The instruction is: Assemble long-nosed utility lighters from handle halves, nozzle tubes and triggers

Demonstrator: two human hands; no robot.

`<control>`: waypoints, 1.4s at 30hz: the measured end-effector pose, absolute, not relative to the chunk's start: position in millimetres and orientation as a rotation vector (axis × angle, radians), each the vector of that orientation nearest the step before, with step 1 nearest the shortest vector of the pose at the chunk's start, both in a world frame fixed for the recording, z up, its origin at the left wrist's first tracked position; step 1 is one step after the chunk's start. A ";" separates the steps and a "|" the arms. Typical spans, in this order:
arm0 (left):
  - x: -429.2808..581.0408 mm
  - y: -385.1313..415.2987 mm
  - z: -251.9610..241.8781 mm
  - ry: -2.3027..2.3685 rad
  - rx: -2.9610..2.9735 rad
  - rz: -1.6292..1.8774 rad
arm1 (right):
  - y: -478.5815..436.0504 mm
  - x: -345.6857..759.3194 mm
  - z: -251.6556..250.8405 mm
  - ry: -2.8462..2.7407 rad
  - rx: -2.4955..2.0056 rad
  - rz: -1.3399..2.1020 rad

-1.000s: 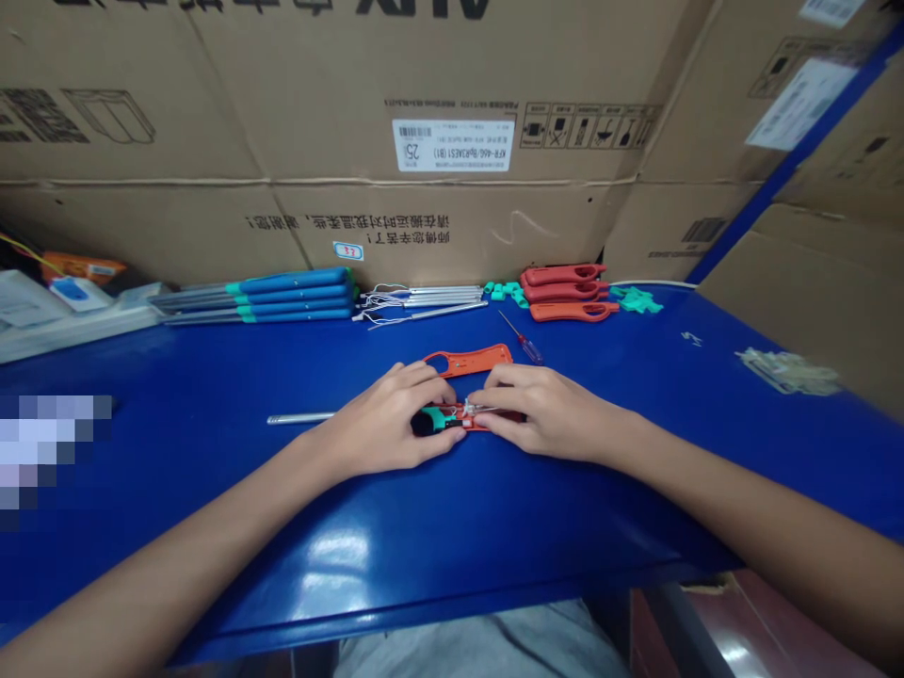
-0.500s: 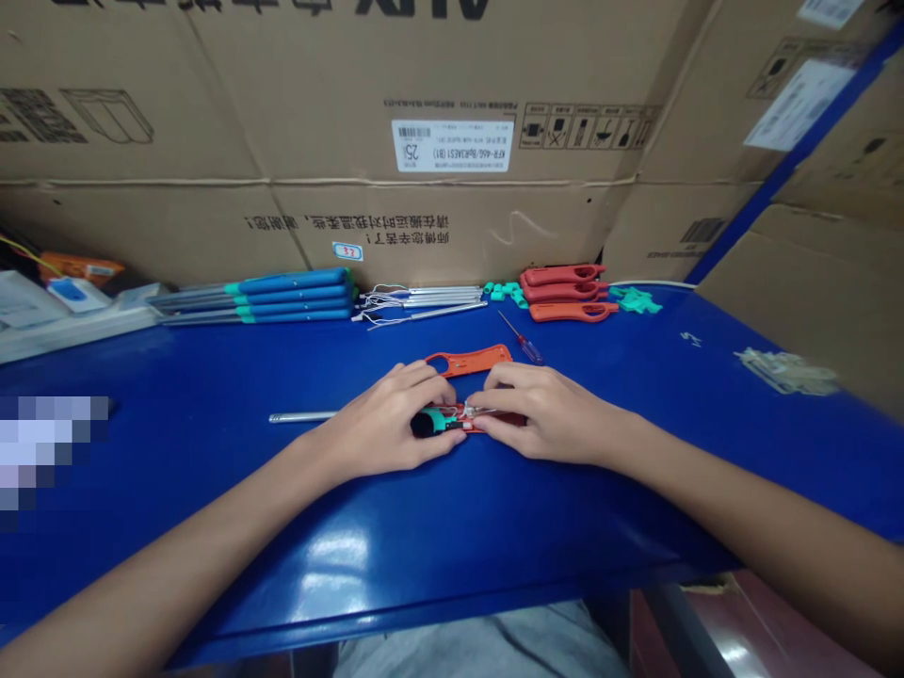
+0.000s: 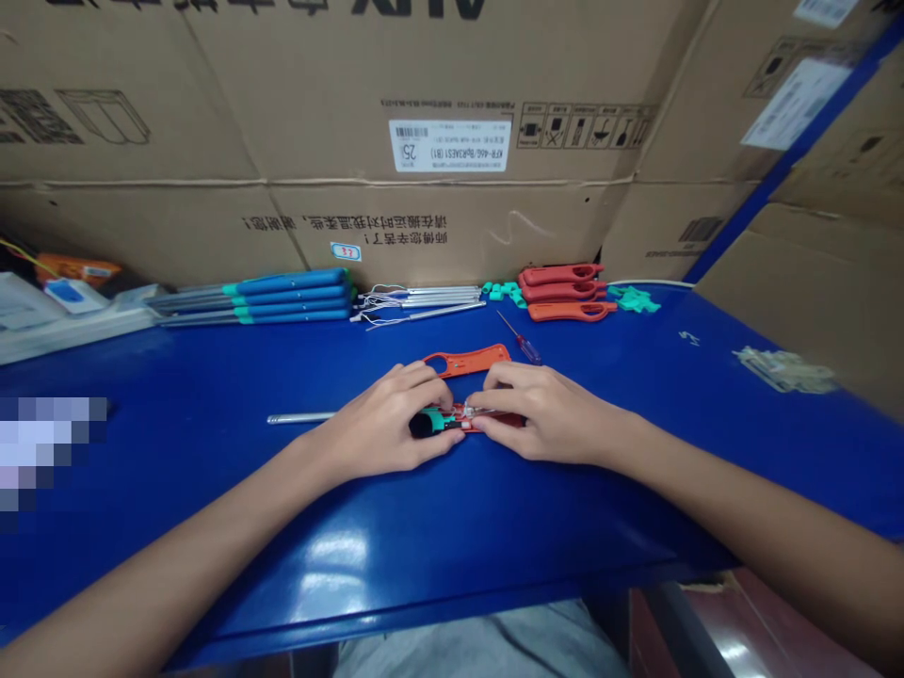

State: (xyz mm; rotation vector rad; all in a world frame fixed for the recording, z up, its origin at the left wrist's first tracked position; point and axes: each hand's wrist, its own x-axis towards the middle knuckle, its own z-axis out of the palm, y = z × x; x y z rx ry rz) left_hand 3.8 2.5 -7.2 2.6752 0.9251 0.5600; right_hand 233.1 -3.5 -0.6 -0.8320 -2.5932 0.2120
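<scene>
Both my hands rest on the blue table [image 3: 452,527] around a small orange handle half [image 3: 472,420] with a teal and black part and thin wires in it. My left hand [image 3: 385,428] is curled over its left end, where a metal rod [image 3: 300,418] sticks out to the left. My right hand [image 3: 543,410] pinches the right side of the piece with its fingers closed. A second orange handle half [image 3: 467,361] lies just behind my fingers, untouched.
Along the back stand cardboard boxes [image 3: 438,141]. In front of them lie blue-handled rods [image 3: 282,295], bare metal rods with wires [image 3: 424,301], a small screwdriver [image 3: 521,339], stacked orange handle halves [image 3: 561,292] and teal clips [image 3: 636,300]. Pale parts [image 3: 787,369] lie at the right.
</scene>
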 end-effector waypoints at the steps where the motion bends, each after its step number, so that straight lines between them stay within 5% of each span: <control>1: 3.7 2.5 -7.2 0.927 2.675 0.559 | -3.4 232.9 -0.7 -2.591 -0.830 0.211; 42: 5.0 2.8 -0.9 0.893 2.665 0.532 | -5.4 235.1 1.9 -2.575 -0.837 0.295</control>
